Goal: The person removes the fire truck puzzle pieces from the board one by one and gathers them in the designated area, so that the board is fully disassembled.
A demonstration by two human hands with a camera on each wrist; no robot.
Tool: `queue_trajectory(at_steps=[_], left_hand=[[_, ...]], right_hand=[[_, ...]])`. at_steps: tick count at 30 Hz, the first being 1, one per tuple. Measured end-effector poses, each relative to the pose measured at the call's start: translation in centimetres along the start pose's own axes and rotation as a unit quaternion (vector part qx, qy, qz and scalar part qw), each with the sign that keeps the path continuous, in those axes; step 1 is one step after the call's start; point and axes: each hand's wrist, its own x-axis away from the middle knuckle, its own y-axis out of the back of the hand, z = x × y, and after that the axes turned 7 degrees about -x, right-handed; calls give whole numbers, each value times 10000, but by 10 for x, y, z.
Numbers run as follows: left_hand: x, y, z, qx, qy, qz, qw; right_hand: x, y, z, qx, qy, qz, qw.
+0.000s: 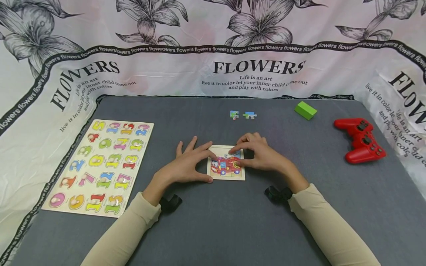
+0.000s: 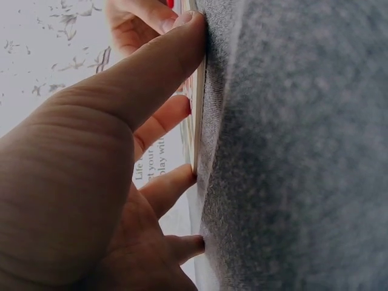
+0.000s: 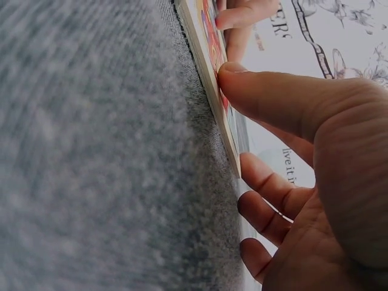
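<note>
A small jigsaw puzzle [image 1: 223,170] in a pale wooden frame lies on the grey table, showing a red vehicle with blue wheels. My left hand [image 1: 186,164] is spread at its left side: the index fingertip touches the picture and the thumb rests by the lower left corner. From the right, my right hand [image 1: 263,153] reaches over the frame, its index finger and thumb pressing on the picture a little apart. In the right wrist view the thumb [image 3: 273,97] meets the puzzle's face, while the other fingers bend loosely past the edge. Fingers cover parts of the picture.
Two loose jigsaw pieces [image 1: 249,115] lie beyond the puzzle. A green block [image 1: 305,110] and a red game controller [image 1: 361,141] are at the right. On the left lies a wooden number board [image 1: 74,153]. Flower-printed cloth [image 1: 186,74] borders the table's far side.
</note>
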Motion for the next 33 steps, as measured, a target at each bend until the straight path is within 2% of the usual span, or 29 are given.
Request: queue_trajectory(at_steps=[12, 33], left_hand=[[1, -1, -2, -473, -283, 35, 9985], [0, -3, -4, -243, -156, 66, 9996]], right_hand=[[-1, 0, -1, 44, 50, 8, 10000], [-1, 1, 1, -43, -33, 85, 9999]])
